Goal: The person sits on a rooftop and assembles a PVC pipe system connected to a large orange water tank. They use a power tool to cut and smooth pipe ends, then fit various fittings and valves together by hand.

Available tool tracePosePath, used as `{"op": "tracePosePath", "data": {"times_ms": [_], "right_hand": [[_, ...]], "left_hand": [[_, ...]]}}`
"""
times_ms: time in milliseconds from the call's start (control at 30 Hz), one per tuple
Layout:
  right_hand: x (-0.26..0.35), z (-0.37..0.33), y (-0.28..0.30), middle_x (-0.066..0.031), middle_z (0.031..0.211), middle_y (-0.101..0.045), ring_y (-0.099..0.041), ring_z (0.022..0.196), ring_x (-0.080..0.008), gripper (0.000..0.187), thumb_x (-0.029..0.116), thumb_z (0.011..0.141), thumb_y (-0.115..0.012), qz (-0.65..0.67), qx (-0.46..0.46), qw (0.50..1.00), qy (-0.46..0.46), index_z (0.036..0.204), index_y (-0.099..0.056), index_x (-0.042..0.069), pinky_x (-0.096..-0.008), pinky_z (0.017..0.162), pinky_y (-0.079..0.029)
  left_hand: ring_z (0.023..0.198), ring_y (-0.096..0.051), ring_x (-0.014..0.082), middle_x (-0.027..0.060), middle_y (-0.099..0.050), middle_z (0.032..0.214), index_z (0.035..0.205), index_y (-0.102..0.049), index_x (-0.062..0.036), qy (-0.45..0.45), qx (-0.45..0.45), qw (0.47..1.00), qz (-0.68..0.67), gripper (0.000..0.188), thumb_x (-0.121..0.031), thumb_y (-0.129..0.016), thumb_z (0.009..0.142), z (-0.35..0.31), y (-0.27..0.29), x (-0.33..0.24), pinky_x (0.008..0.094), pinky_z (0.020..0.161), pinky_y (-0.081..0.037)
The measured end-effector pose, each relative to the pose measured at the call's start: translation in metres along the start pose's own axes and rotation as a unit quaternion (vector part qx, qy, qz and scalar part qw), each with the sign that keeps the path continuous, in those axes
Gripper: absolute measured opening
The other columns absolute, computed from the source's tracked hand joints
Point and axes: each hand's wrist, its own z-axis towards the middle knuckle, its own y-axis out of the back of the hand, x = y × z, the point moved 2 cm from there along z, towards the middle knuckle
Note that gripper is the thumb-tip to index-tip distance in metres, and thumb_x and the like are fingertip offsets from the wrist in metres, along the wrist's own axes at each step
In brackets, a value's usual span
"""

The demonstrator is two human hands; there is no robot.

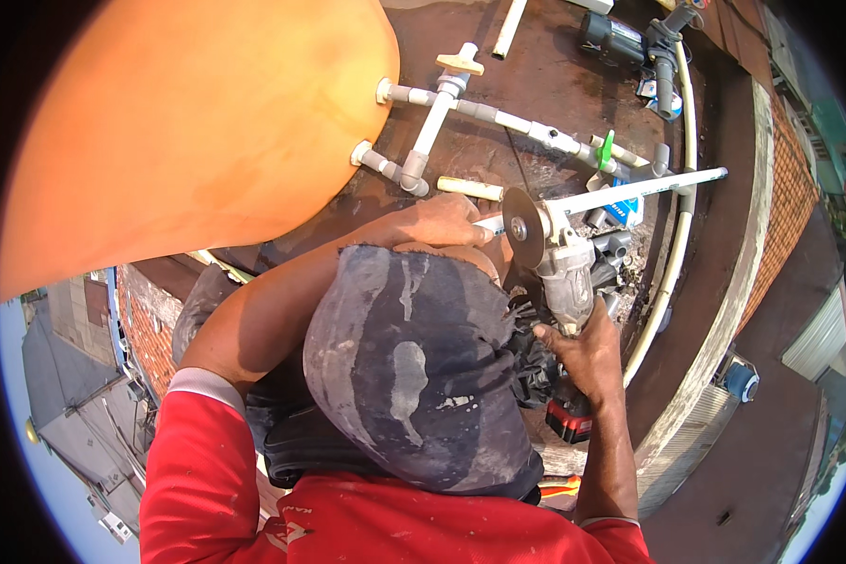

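Note:
My left hand (451, 221) is closed around one end of a thin white pipe (667, 185), beside my bent knee (414, 367) in dark, worn trousers. The pipe slants away to the far right. In my right hand (587, 352) is a grey cordless angle grinder (567, 282) with a red and black battery (569, 421). Its dark cutting disc (524, 228) stands right at the pipe, close to my left hand. Whether the disc touches the pipe or spins, I cannot tell. A short cream pipe piece (470, 188) lies just beyond my left hand.
A big orange tank (197, 122) fills the far left, joined to white and grey pipework (432, 127) with a valve. Grey pipe fittings (613, 246) and a blue packet (625, 205) lie right. A pump (616, 39) stands far right. The roof edge (724, 282) runs along the right.

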Motion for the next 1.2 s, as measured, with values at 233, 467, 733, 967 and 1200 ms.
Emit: {"op": "tracePosePath", "data": {"times_ms": [233, 467, 733, 967, 1200], "right_hand": [[0.003, 0.004, 0.003, -0.0317, 0.111, -0.078, -0.078, 0.113, -0.0444, 0.069, 0.027, 0.080, -0.101, -0.001, 0.007, 1.000, -0.014, 0.123, -0.060, -0.007, -0.0488, 0.094, -0.060], [0.001, 0.007, 0.002, -0.0324, 0.109, -0.078, -0.077, 0.112, -0.0464, 0.068, 0.027, 0.080, -0.100, -0.017, 0.002, 1.000, 0.001, 0.123, -0.060, -0.008, -0.0498, 0.093, -0.060], [0.008, 0.009, 0.005, -0.0326, 0.108, -0.078, -0.077, 0.110, -0.0468, 0.069, 0.026, 0.080, -0.100, -0.038, 0.013, 0.999, -0.022, 0.122, -0.059, -0.009, -0.0486, 0.092, -0.061], [0.009, 0.009, 0.005, -0.0333, 0.113, -0.078, -0.077, 0.114, -0.0458, 0.071, 0.026, 0.081, -0.099, -0.036, 0.014, 0.999, -0.006, 0.127, -0.059, -0.010, -0.0484, 0.094, -0.061], [0.014, 0.011, 0.006, -0.0328, 0.115, -0.078, -0.076, 0.115, -0.0461, 0.071, 0.026, 0.082, -0.098, -0.062, 0.018, 0.998, -0.011, 0.128, -0.059, -0.010, -0.0484, 0.095, -0.061]], "left_hand": [[0.087, -0.069, 0.0235, 0.0143, -0.077, 0.091, 0.102, -0.079, 0.0031, 0.000, 0.009, 0.999, -0.039, 0.042, -0.038, -0.068, 0.101, -0.014, 0.006, -0.026, 0.0433, 0.082, -0.052], [0.090, -0.069, 0.0239, 0.0144, -0.077, 0.094, 0.107, -0.079, 0.0028, 0.021, 0.005, 0.999, -0.035, 0.042, -0.038, -0.069, 0.102, -0.003, -0.001, -0.002, 0.0434, 0.085, -0.052], [0.094, -0.073, 0.0287, 0.0189, -0.079, 0.098, 0.113, -0.080, 0.0039, 0.023, -0.007, 0.999, -0.025, 0.046, -0.039, -0.070, 0.100, -0.009, 0.001, -0.009, 0.0461, 0.087, -0.054], [0.093, -0.073, 0.0284, 0.0190, -0.078, 0.096, 0.112, -0.080, 0.0031, 0.029, -0.014, 0.999, -0.012, 0.043, -0.038, -0.071, 0.101, -0.013, 0.002, -0.013, 0.0465, 0.086, -0.055], [0.098, -0.075, 0.0346, 0.0228, -0.080, 0.103, 0.112, -0.083, 0.0035, 0.017, -0.033, 0.999, -0.023, 0.048, -0.041, -0.074, 0.096, -0.015, 0.001, -0.014, 0.0469, 0.090, -0.057]]}}
